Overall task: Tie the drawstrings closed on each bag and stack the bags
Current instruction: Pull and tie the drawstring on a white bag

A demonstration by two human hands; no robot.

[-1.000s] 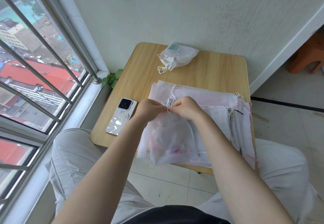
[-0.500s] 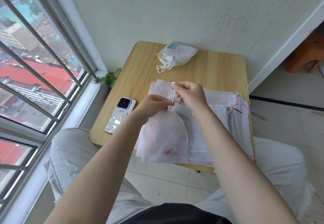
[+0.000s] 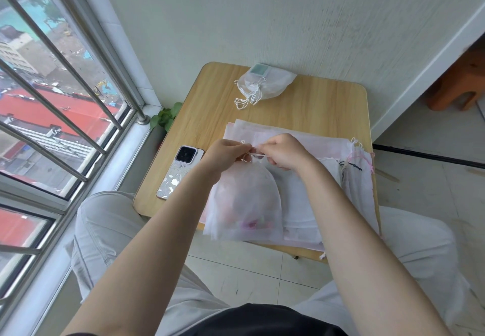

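A sheer white drawstring bag (image 3: 246, 204) with small pink bits inside lies gathered at its neck on a pile of flat white and pink bags (image 3: 309, 178). My left hand (image 3: 225, 155) and my right hand (image 3: 283, 151) meet just above the neck, and each pinches the white drawstring (image 3: 258, 154) stretched between them. A tied bag (image 3: 265, 83) with looped white cords sits at the far side of the small wooden table (image 3: 328, 109).
A phone (image 3: 179, 171) lies face down at the table's left edge. The window with metal bars (image 3: 65, 86) is close on the left, a small green plant (image 3: 165, 117) by the sill. My knees flank the table's near edge.
My right hand, which had lifted the cord up above the neck, has come back down level with my left; the cord now runs sideways between both hands.
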